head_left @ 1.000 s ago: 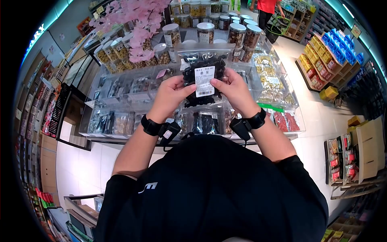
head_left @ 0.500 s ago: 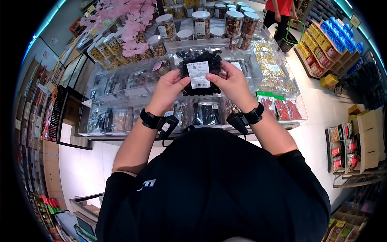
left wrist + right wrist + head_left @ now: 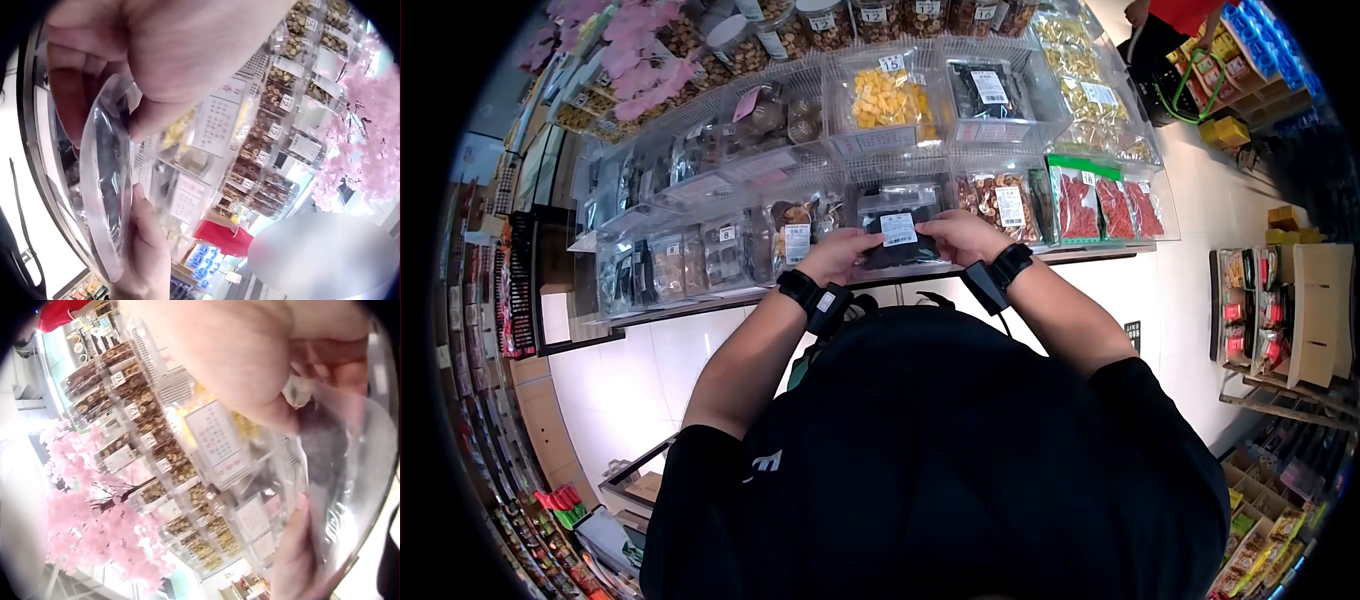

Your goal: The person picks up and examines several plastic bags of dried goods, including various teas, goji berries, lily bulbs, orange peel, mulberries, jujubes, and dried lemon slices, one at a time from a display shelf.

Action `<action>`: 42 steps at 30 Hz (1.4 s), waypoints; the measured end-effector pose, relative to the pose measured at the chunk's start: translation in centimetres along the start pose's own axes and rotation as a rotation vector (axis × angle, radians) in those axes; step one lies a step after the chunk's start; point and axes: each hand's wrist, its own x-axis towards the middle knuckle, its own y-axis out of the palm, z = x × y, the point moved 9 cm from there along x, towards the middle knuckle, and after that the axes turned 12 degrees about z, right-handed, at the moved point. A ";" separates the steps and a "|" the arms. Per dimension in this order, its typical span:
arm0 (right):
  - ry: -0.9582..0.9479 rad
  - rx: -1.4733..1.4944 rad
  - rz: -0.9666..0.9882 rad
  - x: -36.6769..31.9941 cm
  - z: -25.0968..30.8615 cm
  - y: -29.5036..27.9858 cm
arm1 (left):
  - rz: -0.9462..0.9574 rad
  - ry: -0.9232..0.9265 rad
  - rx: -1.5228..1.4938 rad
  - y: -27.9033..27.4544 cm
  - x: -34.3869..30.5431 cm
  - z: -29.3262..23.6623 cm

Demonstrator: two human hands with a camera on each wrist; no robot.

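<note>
A clear bag of dark dried food with a white label (image 3: 897, 229) lies over the front-row compartment of the display. My left hand (image 3: 843, 254) pinches its left side, and my right hand (image 3: 968, 236) pinches its right side, thumbs on the front. In the left wrist view the bag's clear edge (image 3: 103, 181) stands between the left hand (image 3: 169, 50) and the right hand (image 3: 147, 250). The right wrist view has the bag's plastic (image 3: 340, 481) beside the right hand (image 3: 244, 356), with the left hand (image 3: 294, 556) across from it.
Yellow dried fruit (image 3: 888, 97) and another dark bag (image 3: 990, 90) fill bins behind. Red packets (image 3: 1080, 205) stand to the right, nut jars (image 3: 825, 25) at the back, pink blossoms (image 3: 640, 60) at the back left. A person's basket (image 3: 1175, 95) shows at the upper right.
Both hands have lowered the bag toward the front-row bins, closer to my body. The view has tilted down, and the person in red appears nearer the display's right corner.
</note>
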 end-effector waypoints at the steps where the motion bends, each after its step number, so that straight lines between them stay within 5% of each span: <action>1: 0.033 -0.034 -0.005 1.2 -1.4 -1.1 | 0.010 -0.041 -0.028 -0.3 0.6 1.0; 4: -0.017 0.123 -0.084 3.8 -3.9 -2.9 | -0.049 -0.001 -0.064 -1.1 2.8 1.5; 8: -0.012 -0.218 -0.191 5.0 -2.1 -4.7 | -0.148 0.031 0.336 -4.1 7.0 2.2; 9: -0.019 -0.267 -0.231 5.1 -1.7 -4.8 | -0.256 0.000 0.348 -3.5 6.1 1.7; 12: -0.038 -0.407 -0.291 9.9 -4.0 -7.7 | -0.194 0.077 0.267 -3.3 8.7 2.4; 17: 0.030 -0.615 -0.450 10.0 -3.8 -8.3 | -0.348 0.036 0.449 -6.4 11.1 4.0; 20: 0.018 -0.650 -0.415 9.1 -2.9 -6.9 | -0.234 -0.143 0.397 -7.0 11.5 4.6; 22: -0.038 -0.751 -0.416 5.4 0.3 -4.4 | -0.207 -0.099 0.321 -5.4 10.2 3.5; 24: -0.379 -0.609 -0.419 2.3 2.1 -4.3 | -0.366 0.040 0.254 -2.1 5.4 -0.7; 25: -0.421 -0.643 -0.462 0.1 3.4 -4.8 | -0.296 0.176 0.166 -2.2 5.6 -0.6; 28: -0.563 -0.873 -0.784 -6.4 6.1 -9.2 | -0.046 0.180 -0.098 -1.2 3.8 -0.3; 32: -0.294 -1.011 -0.938 -7.4 3.6 -16.5 | -0.049 0.217 -0.120 -1.1 1.5 -0.3; 34: 0.129 -0.961 -0.846 -6.8 0.5 -18.3 | -0.075 0.188 -0.131 -1.8 0.9 0.2; 40: 0.157 -1.102 -1.010 -8.4 1.6 -17.4 | -0.142 0.161 -0.077 -3.0 -1.5 0.5; 42: 0.112 -0.924 -0.857 -7.7 1.2 -18.0 | -0.157 0.157 -0.115 -3.8 -2.0 1.0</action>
